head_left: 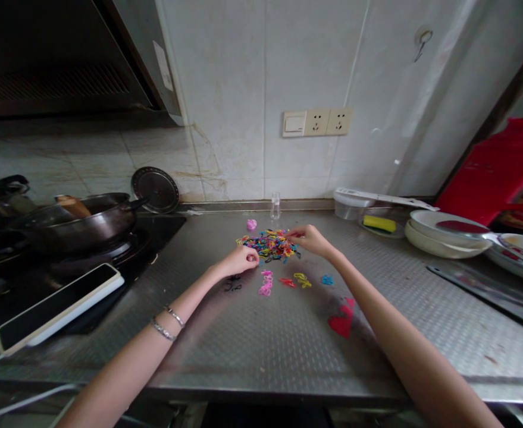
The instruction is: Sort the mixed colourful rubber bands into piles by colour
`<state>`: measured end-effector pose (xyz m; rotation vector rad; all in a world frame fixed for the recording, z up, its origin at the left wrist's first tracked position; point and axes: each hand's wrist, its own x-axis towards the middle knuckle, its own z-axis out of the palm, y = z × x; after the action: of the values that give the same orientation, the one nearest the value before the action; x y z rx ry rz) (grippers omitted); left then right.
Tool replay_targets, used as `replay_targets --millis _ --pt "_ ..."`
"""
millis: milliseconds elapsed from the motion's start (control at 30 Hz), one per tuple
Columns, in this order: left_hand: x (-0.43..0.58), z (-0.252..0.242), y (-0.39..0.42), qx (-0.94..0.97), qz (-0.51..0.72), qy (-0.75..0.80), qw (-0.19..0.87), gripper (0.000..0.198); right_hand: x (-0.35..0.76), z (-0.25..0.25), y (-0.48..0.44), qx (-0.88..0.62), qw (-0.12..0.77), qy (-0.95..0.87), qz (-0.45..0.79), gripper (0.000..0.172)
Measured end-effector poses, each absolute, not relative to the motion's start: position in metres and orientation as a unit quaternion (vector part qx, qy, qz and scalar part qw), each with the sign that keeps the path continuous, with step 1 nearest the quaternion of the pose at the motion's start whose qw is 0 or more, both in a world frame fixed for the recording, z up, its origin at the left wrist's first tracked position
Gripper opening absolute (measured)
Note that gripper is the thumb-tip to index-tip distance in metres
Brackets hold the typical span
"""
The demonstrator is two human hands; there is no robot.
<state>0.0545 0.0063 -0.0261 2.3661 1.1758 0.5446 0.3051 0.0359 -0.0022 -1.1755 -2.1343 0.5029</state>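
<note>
A mixed heap of small coloured rubber bands (270, 245) lies on the steel counter (261, 333). My right hand (310, 239) pinches at the heap's right edge, fingers closed on bands there. My left hand (241, 260) is curled shut at the heap's left front, with a pink band showing between its fingers. In front of the heap lie small sorted groups: black (233, 285), pink (265, 283), red (288, 282), yellow (302, 279) and blue (327, 279). A lone pink clump (251, 224) sits behind the heap.
A phone (58, 306) rests on the hob edge at left, beside a wok (78, 223). A small glass (275, 206) stands by the wall. Bowls and plates (448, 235), a plastic tub (350, 204) and a knife (488, 288) fill the right side. A red patch (341, 321) marks the counter.
</note>
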Motion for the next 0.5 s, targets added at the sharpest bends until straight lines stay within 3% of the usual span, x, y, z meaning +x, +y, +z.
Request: replay_targets --millis 267,500 --pt "0.131 0.003 -0.008 0.898 0.182 0.35 0.196 0.016 0.33 -0.014 0.04 -0.557 0.219 -0.799 0.054 0.026" --pt "0.205 -0.011 -0.015 0.921 0.149 0.313 0.18 0.015 0.336 -0.016 0.039 -0.594 0.177 -0.785 0.023 0.029"
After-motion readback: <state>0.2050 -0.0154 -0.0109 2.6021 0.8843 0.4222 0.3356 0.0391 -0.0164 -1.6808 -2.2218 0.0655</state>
